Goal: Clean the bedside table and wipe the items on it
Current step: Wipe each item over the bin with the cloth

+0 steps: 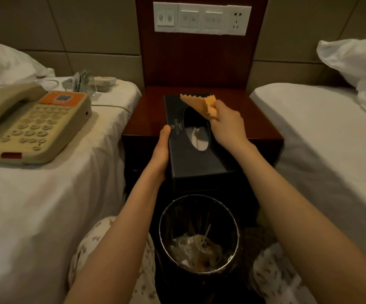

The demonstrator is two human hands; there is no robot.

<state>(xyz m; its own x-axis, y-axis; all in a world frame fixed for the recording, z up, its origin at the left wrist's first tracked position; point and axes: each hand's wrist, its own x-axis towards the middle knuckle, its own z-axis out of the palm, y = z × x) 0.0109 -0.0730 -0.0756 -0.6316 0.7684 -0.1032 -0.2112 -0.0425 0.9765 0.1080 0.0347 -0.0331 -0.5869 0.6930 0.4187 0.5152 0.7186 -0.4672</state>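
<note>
Cloth [201,103] pinched in right hand [228,126], over tissue box [195,163] left hand [161,154] grips.

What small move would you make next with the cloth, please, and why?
Probably lower the orange cloth onto the far end of the black tissue box and draw it toward you along the top. The right hand pinches the cloth just above that end, not clearly touching, while the left hand holds the box by its side.

Tissue box [199,163] seemingly above the bedside table [254,119], bin [160,229] before it, telephone [35,128] on the left bed [46,205]
</note>
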